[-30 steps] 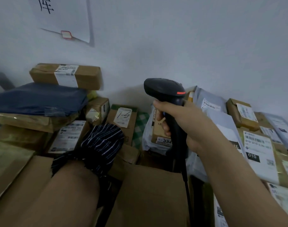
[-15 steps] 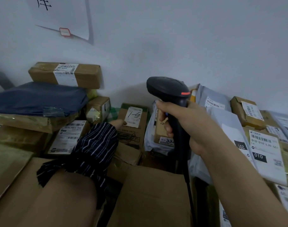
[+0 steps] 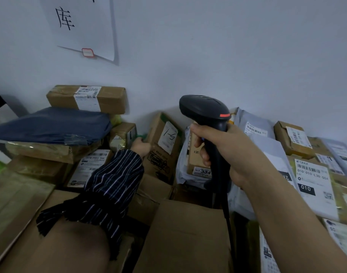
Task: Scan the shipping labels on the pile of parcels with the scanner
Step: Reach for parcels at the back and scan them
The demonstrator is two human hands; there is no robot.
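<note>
My right hand (image 3: 230,154) grips the handle of a black barcode scanner (image 3: 205,113), held upright with its head pointing left over the parcels; its cable hangs down. My left hand (image 3: 142,146), coming out of a dark striped sleeve, holds the left edge of a brown box with a white handwritten label (image 3: 164,146), which stands tilted up against the wall. A small box marked 334 (image 3: 198,164) in a grey bag sits just behind the scanner.
Parcels cover the whole surface: a long taped box (image 3: 88,98) on a dark blue bag (image 3: 50,125) at the left, grey mailers (image 3: 253,127) and labelled boxes (image 3: 314,186) at the right, plain cartons (image 3: 188,237) in front. A paper sign (image 3: 80,26) hangs on the white wall.
My left hand reached forward, took the handwritten-label box and tipped it from lying flat up onto its edge. The scanner stayed almost in place.
</note>
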